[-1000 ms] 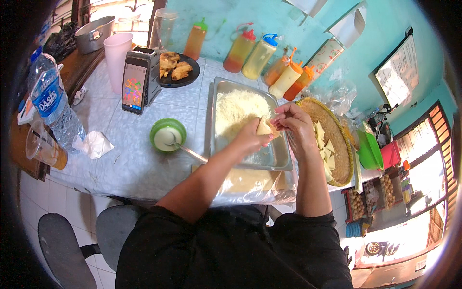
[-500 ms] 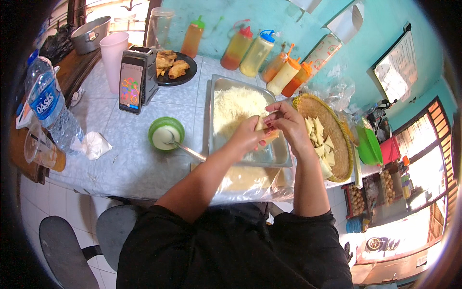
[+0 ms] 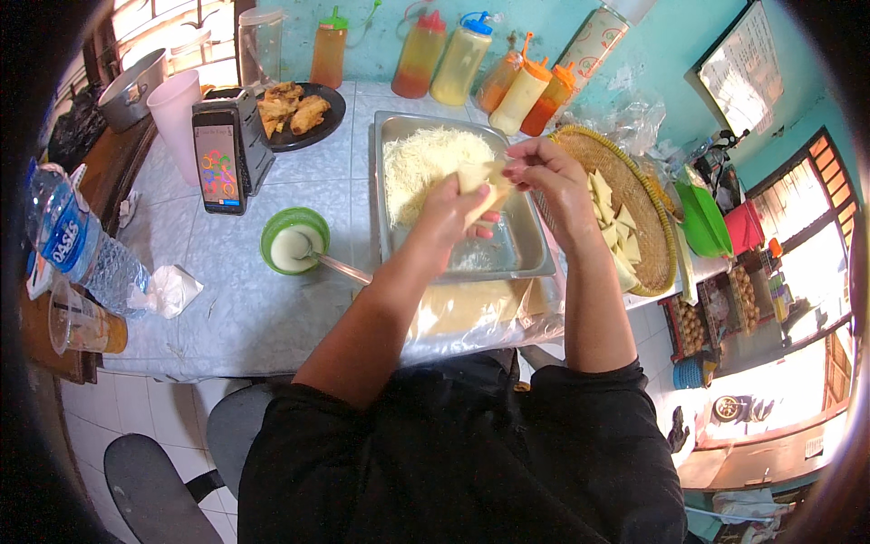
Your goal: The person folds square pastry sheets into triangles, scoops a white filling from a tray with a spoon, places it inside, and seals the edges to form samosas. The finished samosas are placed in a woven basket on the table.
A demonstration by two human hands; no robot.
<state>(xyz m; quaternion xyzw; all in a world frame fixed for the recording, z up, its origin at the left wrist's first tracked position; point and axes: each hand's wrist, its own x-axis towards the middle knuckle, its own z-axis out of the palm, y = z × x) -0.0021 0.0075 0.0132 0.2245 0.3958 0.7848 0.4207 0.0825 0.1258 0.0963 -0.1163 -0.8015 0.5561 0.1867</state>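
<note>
A pale, thin pastry wrapper point(image 3: 478, 179), partly folded, is held up over a metal tray point(image 3: 535, 263). My left hand point(image 3: 442, 216) is closed around its lower left part. Fingers of my right hand point(image 3: 557, 186) pinch at its right edge; the fingertips partly cover the spot. Pale shreds point(image 3: 417, 168) are heaped in the far left part of the tray. On the right, beside my right wrist, a round woven basket point(image 3: 654, 231) holds several folded pastry triangles point(image 3: 616, 218). Flat sheets under clear plastic point(image 3: 467, 306) lie at the table's near edge.
Left of the tray, a green bowl point(image 3: 297, 218) holds white paste and a spoon point(image 3: 343, 268). A phone point(image 3: 218, 163) stands beyond it, near a dark plate point(image 3: 326, 131) of fried food. Several sauce bottles point(image 3: 462, 63) line the wall. A water bottle point(image 3: 86, 240) leans at far left.
My hands have drawn slightly apart, and more of the pastry wrapper shows between them. The view has shifted, so the table things sit further left and higher.
</note>
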